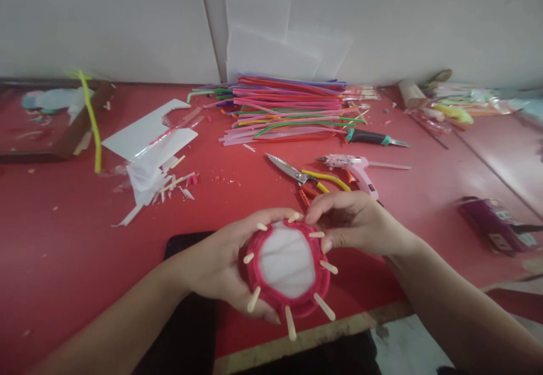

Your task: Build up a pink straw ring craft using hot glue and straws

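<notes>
Fuzzy pink ring (pixel 306 305), white disc (pixel 287 263), round-tipped sticks (pixel 291 324).

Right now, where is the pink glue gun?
In the head view, right of centre, the glue gun lies between the right hand and the dark-handled tool.

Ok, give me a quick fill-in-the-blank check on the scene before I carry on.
1. The left hand holds a round piece whose center is colored ____.
2. The pale sticks jutting from its rim number ____.
3. The glue gun beyond the right hand has a body colored ____.
4. The tabletop is colored ____.

Missing words: white; eight; pink; red.
</notes>
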The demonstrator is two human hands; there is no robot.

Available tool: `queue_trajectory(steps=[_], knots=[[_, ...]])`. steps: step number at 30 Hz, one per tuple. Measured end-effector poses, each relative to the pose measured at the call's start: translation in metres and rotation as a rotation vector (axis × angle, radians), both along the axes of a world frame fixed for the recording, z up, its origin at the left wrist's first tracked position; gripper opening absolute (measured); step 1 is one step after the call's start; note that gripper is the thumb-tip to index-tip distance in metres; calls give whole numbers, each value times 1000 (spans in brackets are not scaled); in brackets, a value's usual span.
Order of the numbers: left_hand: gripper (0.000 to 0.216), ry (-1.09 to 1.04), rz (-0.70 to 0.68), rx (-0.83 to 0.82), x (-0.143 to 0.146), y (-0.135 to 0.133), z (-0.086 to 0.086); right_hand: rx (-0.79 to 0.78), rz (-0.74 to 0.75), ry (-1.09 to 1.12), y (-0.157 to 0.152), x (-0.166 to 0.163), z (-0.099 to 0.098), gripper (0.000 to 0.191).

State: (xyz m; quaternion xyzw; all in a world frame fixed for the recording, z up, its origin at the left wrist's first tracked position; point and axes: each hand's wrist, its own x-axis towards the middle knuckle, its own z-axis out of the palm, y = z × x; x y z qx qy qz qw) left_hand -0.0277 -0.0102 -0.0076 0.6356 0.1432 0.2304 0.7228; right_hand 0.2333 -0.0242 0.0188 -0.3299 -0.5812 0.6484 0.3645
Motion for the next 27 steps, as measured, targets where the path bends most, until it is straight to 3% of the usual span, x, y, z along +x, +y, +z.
queue_trajectory(steps=[6,10,27], knots=[[100,69,53,34,-1,2,4,33,-71,-11,-1,-1,-1,20],[93,87,37,78,-1,2,6,38,-94,9,-3,-2,0,18],[111,3,2,-56,-3,-2,-4,-27,-67,-61,-4,-5,3,15]])
